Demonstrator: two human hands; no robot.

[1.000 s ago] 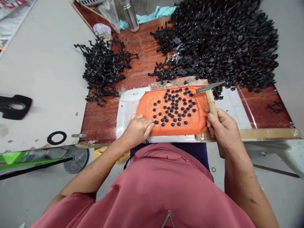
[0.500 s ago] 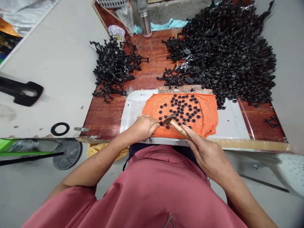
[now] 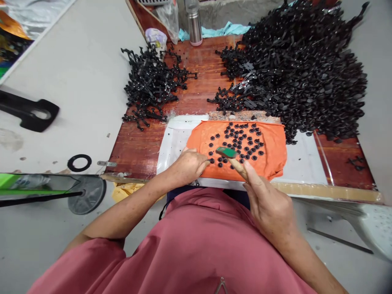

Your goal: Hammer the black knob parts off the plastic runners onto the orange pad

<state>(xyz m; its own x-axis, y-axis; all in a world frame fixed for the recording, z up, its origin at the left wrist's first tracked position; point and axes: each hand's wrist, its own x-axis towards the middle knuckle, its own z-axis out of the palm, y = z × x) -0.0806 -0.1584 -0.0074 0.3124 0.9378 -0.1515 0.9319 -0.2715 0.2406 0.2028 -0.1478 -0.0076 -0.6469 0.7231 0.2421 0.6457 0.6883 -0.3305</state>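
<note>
My left hand rests at the left front of an orange cloth, its thumb and forefinger pinched on a small black round part. Most of that grip is hidden by the fingers. My right hand is closed round the wooden handle of a small hammer. The hammer's head, with a green patch on it, is above the cloth, just right of my left fingertips. Several black knob-like pieces lie scattered over the cloth under and beyond the hammer.
A large heap of black parts covers the table's right side. A smaller pile of black linked pieces sits on the left. Behind them stands a steel bottle. A white board lies beneath the cloth on the reddish wooden table.
The hammer has lifted off the cloth and its head has turned, showing the green patch. My right hand has risen slightly; my left hand stays in place. The view has shifted a little.
</note>
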